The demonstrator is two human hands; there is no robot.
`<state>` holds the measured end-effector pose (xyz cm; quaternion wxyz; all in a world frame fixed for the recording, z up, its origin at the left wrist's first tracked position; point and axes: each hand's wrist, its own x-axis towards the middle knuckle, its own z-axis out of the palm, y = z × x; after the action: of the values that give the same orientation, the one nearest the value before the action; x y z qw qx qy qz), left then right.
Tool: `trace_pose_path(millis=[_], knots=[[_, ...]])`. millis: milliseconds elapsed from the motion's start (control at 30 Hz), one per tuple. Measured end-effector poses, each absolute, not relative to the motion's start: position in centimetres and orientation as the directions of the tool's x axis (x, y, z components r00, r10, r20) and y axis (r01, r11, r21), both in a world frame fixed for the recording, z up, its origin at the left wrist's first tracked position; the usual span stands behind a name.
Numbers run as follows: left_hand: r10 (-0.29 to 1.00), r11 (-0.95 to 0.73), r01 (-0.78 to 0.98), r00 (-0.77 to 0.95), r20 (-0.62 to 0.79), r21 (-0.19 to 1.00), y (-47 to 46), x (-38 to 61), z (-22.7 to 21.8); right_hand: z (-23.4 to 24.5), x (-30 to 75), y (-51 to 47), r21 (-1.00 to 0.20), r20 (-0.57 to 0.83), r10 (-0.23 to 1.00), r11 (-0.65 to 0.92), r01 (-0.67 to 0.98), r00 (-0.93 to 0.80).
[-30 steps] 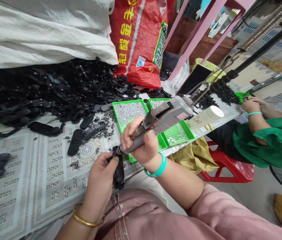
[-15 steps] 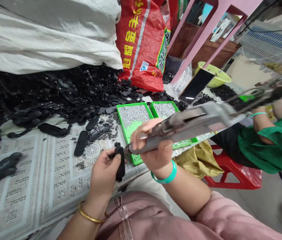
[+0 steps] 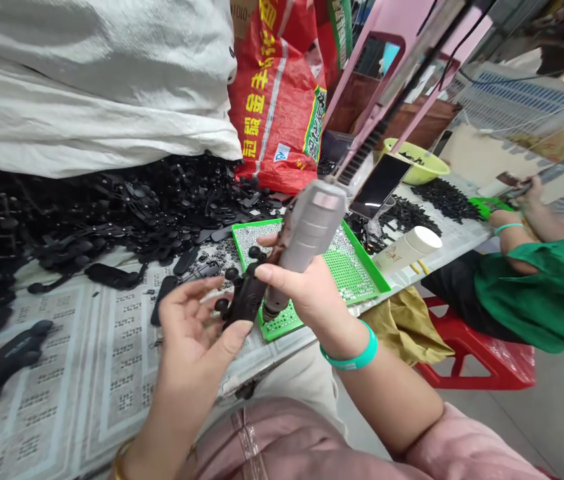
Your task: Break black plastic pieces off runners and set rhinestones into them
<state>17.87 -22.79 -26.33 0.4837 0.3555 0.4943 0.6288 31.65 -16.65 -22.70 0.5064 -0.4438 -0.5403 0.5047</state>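
My right hand (image 3: 319, 293) is wrapped round a grey electric screwdriver (image 3: 309, 227), which is tilted with its tip end low over a green perforated tray (image 3: 379, 288) of small silvery screws. The thumb of that hand also presses on a black plastic part (image 3: 248, 297) with small round knobs. My left hand (image 3: 192, 333) holds the same part from the other side, its thumb on the lower edge and its fingers loosely curled. The screwdriver's very tip is hard to make out. Loose black pieces (image 3: 165, 299) lie on the table just behind the left hand.
A heap of black plastic parts (image 3: 112, 207) lies along the back, below a white sack (image 3: 102, 87) and a red sack (image 3: 282, 100). At right stand a phone (image 3: 381, 185), a white cylindrical container (image 3: 409, 250) and a yellow bowl (image 3: 427, 172). A co-worker in green sleeves (image 3: 547, 287) works beyond.
The screwdriver has swung from nearly level to steeply tilted, its tip away from the part. The black part has turned and now touches the right thumb; the left fingers have loosened.
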Motion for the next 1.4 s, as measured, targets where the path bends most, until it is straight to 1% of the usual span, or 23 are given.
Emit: trace_pose_path(millis=[67,133,200,300,367,400,433,467,533,600,633,700,767,867,1000,1200,1400], knots=[[0.968,0.098,-0.199,-0.209,-0.140,0.975,-23.3,17.9,-26.7,-23.2,31.9,-16.5,-0.988,0.102,0.995,0.100,-0.118,-0.011],[0.966,0.184,-0.134,-0.157,-0.204,0.974,-23.7,18.0,-26.8,-23.8,32.0,-16.3,-0.979,0.104,0.994,0.110,-0.173,0.042],[0.968,0.165,-0.073,-0.177,-0.176,0.984,-23.9,18.0,-26.7,-24.4,31.9,-16.3,-0.973,0.106,0.991,0.120,-0.196,0.082],[0.966,0.079,0.045,-0.249,-0.065,0.996,-24.2,18.0,-26.2,-24.8,31.7,-16.5,-0.973,0.087,0.992,0.104,-0.206,0.093],[0.963,0.062,0.066,-0.267,-0.043,0.996,-24.3,18.0,-26.0,-24.8,31.8,-16.7,-0.978,0.078,0.994,0.091,-0.186,0.074],[0.961,0.077,0.028,-0.268,-0.067,0.997,-24.3,17.9,-26.0,-24.7,31.9,-16.7,-0.983,0.084,0.994,0.094,-0.157,0.067],[0.956,0.105,-0.049,-0.269,-0.114,0.993,-24.3,17.9,-26.1,-24.5,32.0,-16.8,-0.987,0.103,0.992,0.111,-0.116,0.067],[0.945,0.141,-0.156,-0.272,-0.180,0.978,-24.3,17.8,-26.4,-24.4,32.2,-16.8,-0.987,0.136,0.988,0.142,-0.074,0.077],[0.902,0.221,-0.390,-0.266,-0.339,0.894,-24.3,17.7,-27.2,-24.3,32.7,-16.6,-0.970,0.233,0.964,0.239,-0.035,0.127],[0.849,0.293,-0.546,-0.230,-0.477,0.785,-24.3,17.7,-28.3,-24.6,33.2,-16.1,-0.932,0.326,0.925,0.349,-0.097,0.194],[0.826,0.326,-0.580,-0.208,-0.523,0.746,-24.3,17.8,-29.0,-24.9,33.3,-15.7,-0.907,0.357,0.908,0.393,-0.152,0.220],[0.792,0.375,-0.594,-0.193,-0.578,0.712,-24.5,17.9,-30.3,-25.8,33.4,-14.9,-0.872,0.370,0.895,0.427,-0.239,0.247],[0.766,0.398,-0.581,-0.216,-0.606,0.710,-24.6,18.0,-31.3,-26.8,33.3,-14.0,-0.864,0.354,0.895,0.424,-0.272,0.271],[0.737,0.421,-0.545,-0.261,-0.623,0.726,-24.8,18.1,-32.2,-28.2,33.0,-12.9,-0.858,0.353,0.885,0.435,-0.273,0.302],[0.727,0.442,-0.509,-0.279,-0.628,0.738,-24.8,18.2,-32.4,-29.1,33.0,-12.0,-0.860,0.367,0.883,0.442,-0.256,0.292],[0.720,0.452,-0.515,-0.271,-0.639,0.728,-24.8,18.3,-32.4,-29.4,33.0,-11.5,-0.878,0.341,0.891,0.416,-0.237,0.300],[0.710,0.468,-0.515,-0.266,-0.652,0.719,-24.8,18.4,-31.9,-29.8,33.0,-11.4,-0.853,0.371,0.880,0.449,-0.267,0.296]])
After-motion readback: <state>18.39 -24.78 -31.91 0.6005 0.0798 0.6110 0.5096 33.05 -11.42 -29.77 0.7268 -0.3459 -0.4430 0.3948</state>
